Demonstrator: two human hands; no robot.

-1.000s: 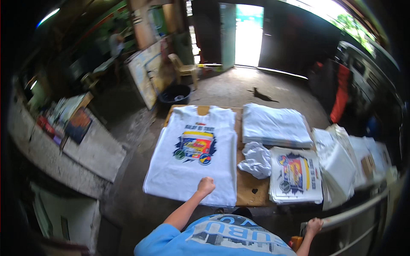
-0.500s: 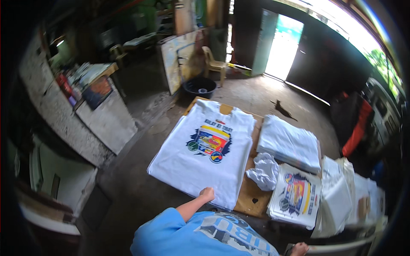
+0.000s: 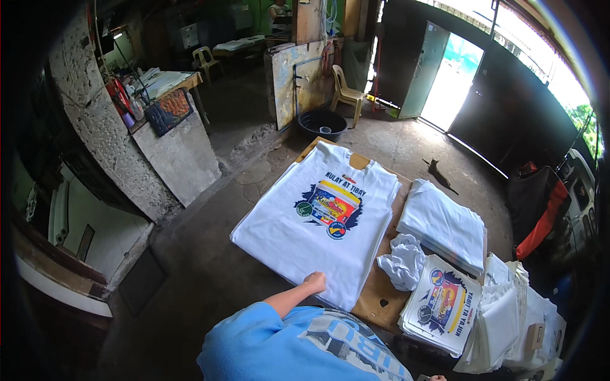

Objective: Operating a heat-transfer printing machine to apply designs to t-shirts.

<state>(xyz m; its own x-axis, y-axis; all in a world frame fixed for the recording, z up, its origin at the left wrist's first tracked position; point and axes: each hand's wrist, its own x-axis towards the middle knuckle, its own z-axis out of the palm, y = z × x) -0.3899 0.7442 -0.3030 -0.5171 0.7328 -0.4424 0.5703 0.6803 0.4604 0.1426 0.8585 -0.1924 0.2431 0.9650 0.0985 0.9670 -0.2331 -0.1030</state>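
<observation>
A stack of white T-shirts (image 3: pixel 273 235) lies flat on a brown board (image 3: pixel 372 303), the top one bearing a colourful print on its chest. My left hand (image 3: pixel 315 281) is closed at the lower hem of the top T-shirt; its fingertips are hidden. Of my right hand (image 3: pixel 437 378) only a sliver shows at the bottom edge, with its fingers out of sight. To the right of the shirts sit a crumpled white cloth (image 3: pixel 403 261), a folded white pile (image 3: pixel 443 222) and a stack of printed sheets (image 3: pixel 438 305).
More white sheets or cloths (image 3: pixel 499 317) and a small brown block (image 3: pixel 535 336) are at the right. Beyond the board stand a black basin (image 3: pixel 323 124) and a plastic chair (image 3: pixel 346 95). A cat-like dark shape (image 3: pixel 440 176) lies on the floor. Another person (image 3: pixel 278 11) is far back.
The view has shifted, so the shirts and board appear further right. My left hand stays at the hem. My right hand has dropped mostly out of the picture.
</observation>
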